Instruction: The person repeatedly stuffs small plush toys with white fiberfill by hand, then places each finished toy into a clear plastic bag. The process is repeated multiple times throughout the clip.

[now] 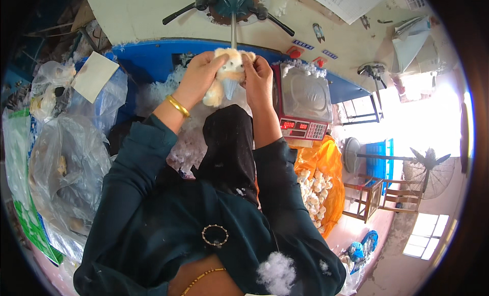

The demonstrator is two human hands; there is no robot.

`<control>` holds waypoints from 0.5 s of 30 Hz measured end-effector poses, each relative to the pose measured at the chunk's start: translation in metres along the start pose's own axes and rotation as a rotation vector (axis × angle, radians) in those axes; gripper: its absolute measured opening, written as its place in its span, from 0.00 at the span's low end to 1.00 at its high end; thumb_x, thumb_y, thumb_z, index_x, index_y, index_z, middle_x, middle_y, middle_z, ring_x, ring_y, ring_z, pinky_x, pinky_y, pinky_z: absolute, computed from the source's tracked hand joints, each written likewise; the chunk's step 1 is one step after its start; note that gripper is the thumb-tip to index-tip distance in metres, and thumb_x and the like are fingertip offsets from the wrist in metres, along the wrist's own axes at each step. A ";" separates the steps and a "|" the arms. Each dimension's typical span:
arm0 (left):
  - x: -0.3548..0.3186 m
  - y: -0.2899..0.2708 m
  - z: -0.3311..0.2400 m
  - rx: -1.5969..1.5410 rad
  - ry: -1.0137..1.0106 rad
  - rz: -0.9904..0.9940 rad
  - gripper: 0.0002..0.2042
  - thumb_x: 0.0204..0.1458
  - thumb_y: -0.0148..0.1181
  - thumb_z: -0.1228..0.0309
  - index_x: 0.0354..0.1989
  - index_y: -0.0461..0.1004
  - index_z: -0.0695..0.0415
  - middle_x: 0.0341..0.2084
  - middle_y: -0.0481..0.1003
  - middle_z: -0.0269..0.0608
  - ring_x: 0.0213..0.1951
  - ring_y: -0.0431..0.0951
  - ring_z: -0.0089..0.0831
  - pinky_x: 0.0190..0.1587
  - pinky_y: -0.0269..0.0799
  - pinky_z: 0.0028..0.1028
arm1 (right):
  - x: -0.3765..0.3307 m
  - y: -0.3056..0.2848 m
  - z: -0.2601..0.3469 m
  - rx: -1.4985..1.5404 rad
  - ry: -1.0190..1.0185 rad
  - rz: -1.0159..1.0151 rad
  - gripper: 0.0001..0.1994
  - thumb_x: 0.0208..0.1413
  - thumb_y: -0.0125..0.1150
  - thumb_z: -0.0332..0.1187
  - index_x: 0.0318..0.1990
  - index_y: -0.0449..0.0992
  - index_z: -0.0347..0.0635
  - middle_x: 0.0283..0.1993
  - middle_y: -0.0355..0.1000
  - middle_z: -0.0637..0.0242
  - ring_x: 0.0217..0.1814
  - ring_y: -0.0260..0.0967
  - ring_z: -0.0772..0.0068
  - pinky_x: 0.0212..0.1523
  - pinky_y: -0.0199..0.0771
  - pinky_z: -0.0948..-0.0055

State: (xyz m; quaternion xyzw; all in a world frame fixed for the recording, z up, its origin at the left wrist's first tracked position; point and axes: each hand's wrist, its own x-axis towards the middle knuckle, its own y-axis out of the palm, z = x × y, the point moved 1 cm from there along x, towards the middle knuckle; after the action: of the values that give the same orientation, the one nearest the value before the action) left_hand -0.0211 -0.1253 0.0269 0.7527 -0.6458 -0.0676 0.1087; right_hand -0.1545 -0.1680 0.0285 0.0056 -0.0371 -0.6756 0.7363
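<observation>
A small cream and tan plush toy (233,61) with a pale blue patch is between my hands. My left hand (200,78) pinches its left side, and my right hand (259,78) grips its right side. The toy's top edge meets the lower end of a thin metal tube (234,28). Whether the tube goes inside it, I cannot tell. White fluffy stuffing (175,89) lies beneath and left of my hands.
A red scale (305,102) with a clear tray stands right of my hands. Below it, an orange bag (333,184) holds several small plush pieces. Clear plastic bags (69,168) fill the left side. Black-handled levers (186,13) flank the tube. A fan (429,171) stands far right.
</observation>
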 end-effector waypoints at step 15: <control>0.043 -0.019 0.018 0.536 0.298 -0.117 0.14 0.52 0.54 0.66 0.23 0.69 0.67 0.20 0.70 0.57 0.23 0.72 0.48 0.27 0.64 0.39 | 0.034 0.010 -0.013 -0.132 -0.205 -0.099 0.11 0.57 0.61 0.34 0.29 0.70 0.36 0.24 0.65 0.73 0.25 0.57 0.84 0.25 0.59 0.78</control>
State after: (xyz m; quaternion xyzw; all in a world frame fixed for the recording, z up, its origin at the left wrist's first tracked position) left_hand 0.0000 -0.1662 0.0066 0.7919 -0.5733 0.2102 -0.0043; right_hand -0.1414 -0.2019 0.0176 -0.1102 -0.0673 -0.7093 0.6930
